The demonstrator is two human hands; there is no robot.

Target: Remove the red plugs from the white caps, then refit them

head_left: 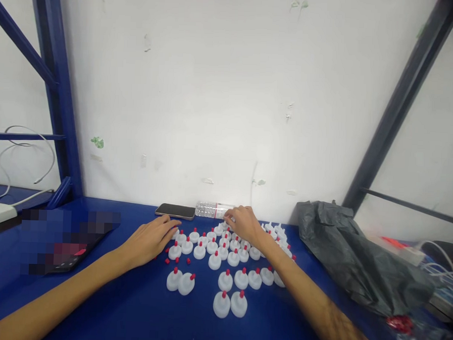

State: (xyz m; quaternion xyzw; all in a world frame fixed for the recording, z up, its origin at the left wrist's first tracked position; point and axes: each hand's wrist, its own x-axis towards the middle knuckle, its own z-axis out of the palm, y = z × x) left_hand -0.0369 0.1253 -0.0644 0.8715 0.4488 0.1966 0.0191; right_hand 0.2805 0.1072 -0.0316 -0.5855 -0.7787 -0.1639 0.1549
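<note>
From the head view, red-tipped white lids (215, 261) stood on the blue table (132, 310) near the left hand (147, 240) and right hand (244, 223). Both hands' fingers were bent, grip unclear; such crowding called for light, careful fingertips

My right forearm (304, 291) occludes part of the white pieces (233, 258); item beneath my right fingers (228, 217): indiscernible.

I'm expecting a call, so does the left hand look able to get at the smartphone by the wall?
Probably yes: the smartphone lies just beyond the left hand, with nothing visible standing between. The right hand is off to the side, near the plastic bottle, and doesn't look in the way.
</note>
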